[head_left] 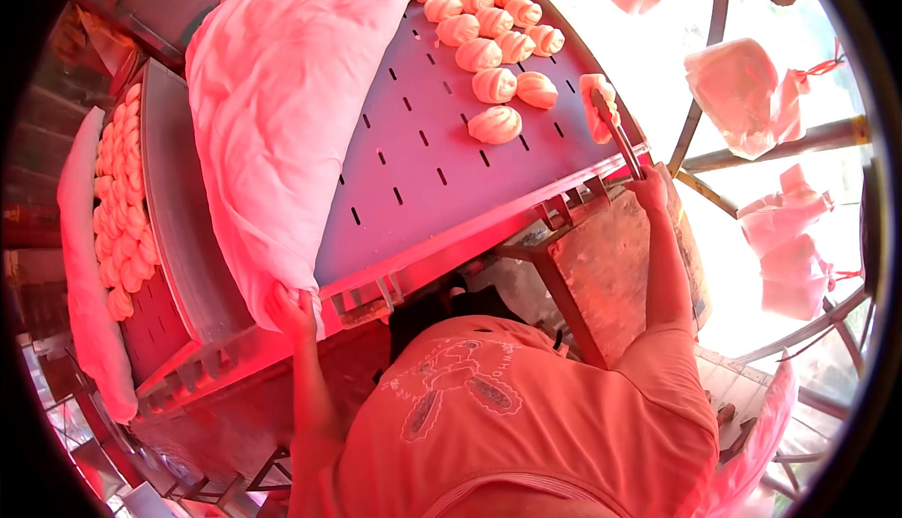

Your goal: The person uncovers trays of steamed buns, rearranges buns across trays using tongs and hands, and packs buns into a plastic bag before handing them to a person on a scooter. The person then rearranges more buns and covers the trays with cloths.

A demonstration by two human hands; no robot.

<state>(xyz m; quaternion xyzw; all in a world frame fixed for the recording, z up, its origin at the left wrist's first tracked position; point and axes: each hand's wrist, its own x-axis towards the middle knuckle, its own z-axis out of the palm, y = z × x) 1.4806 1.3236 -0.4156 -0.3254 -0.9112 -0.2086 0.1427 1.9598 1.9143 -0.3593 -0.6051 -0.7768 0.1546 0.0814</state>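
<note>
Rolled buns [494, 125] sit in rows on a slotted tray [423, 208], mostly toward its far right. My right hand [648, 187] is closed around a pair of tongs [620, 140] at the tray's right corner. The tongs' tips lie on a single bun [597, 109] by the right edge. A thick white cloth [282, 123] covers the left part of the tray and hangs over its front edge. At that hanging corner my left hand [289, 311] has its fingers closed on the cloth.
Left of this tray, a second tray [155, 330] holds several more buns [122, 199], with a rolled cloth [89, 264] along its outer side. Plastic bags [742, 95] hang at the right by a metal frame. A stained board [620, 264] stands below the tray's right end.
</note>
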